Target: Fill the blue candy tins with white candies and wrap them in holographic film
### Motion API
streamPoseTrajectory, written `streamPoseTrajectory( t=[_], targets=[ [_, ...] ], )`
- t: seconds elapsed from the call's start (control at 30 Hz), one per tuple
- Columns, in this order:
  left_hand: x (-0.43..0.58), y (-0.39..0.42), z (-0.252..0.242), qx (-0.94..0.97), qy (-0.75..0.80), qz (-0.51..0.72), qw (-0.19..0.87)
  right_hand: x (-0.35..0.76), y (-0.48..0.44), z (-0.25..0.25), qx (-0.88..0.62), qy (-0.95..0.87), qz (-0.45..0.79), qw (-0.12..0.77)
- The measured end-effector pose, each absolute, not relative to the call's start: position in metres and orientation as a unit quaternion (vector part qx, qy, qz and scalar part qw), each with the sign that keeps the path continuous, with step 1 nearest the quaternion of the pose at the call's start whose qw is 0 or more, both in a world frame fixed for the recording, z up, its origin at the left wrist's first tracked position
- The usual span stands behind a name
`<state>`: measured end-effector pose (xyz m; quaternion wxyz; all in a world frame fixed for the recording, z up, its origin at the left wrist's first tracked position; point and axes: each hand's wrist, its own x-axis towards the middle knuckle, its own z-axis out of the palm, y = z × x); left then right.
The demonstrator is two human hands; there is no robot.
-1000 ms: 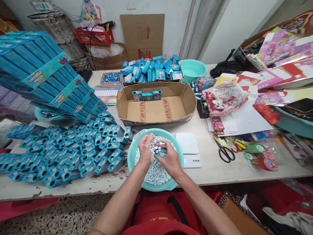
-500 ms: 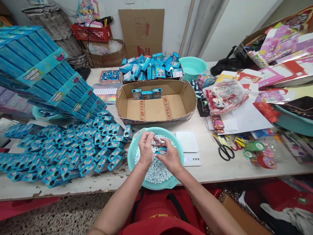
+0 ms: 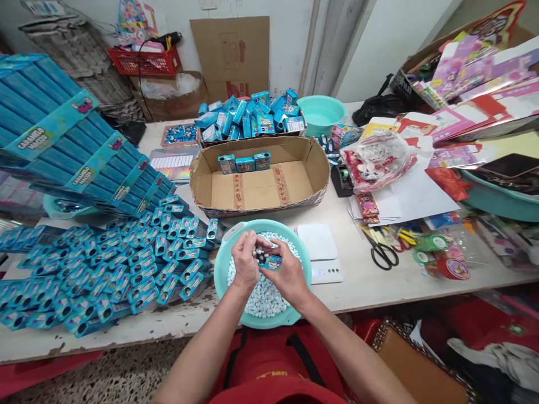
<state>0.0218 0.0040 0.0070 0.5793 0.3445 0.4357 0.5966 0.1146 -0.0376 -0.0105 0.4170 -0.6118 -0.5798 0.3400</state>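
Observation:
My right hand point(image 3: 290, 275) grips a small blue candy box point(image 3: 270, 262) with "Caramelo macizo" on its side. Its dark round opening faces my left hand point(image 3: 245, 262), which is cupped right against that end. Several small white candies point(image 3: 255, 253) show between the left fingers and the opening. Both hands are over a turquoise basin point(image 3: 222, 280) of loose white candies point(image 3: 265, 300). To the basin's left stand many blue boxes point(image 3: 143, 275) with round openings on top.
Behind the basin is an open cardboard box point(image 3: 256, 193) with three blue boxes inside. A white scale point(image 3: 318, 244) sits to the right, then black scissors point(image 3: 381, 252). A tall stack of blue boxes point(image 3: 54, 129) leans at left. Another turquoise basin point(image 3: 322, 112) stands farther back.
My left hand has closed in on the box's opening, and white candies now show there. The box has tilted slightly in my right hand. The whole view has shifted a little.

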Motion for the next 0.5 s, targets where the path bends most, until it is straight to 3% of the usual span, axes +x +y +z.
streamPoseTrajectory(
  t=[0.33, 0.5],
  targets=[
    [0.028, 0.008, 0.013, 0.353, 0.396, 0.582, 0.616, 0.124, -0.038, -0.014, -0.611, -0.575, 0.321, 0.441],
    [0.002, 0.024, -0.028, 0.382, 0.500, 0.516, 0.581, 0.150, -0.049, -0.008, -0.613, -0.553, 0.325, 0.462]
  ],
)
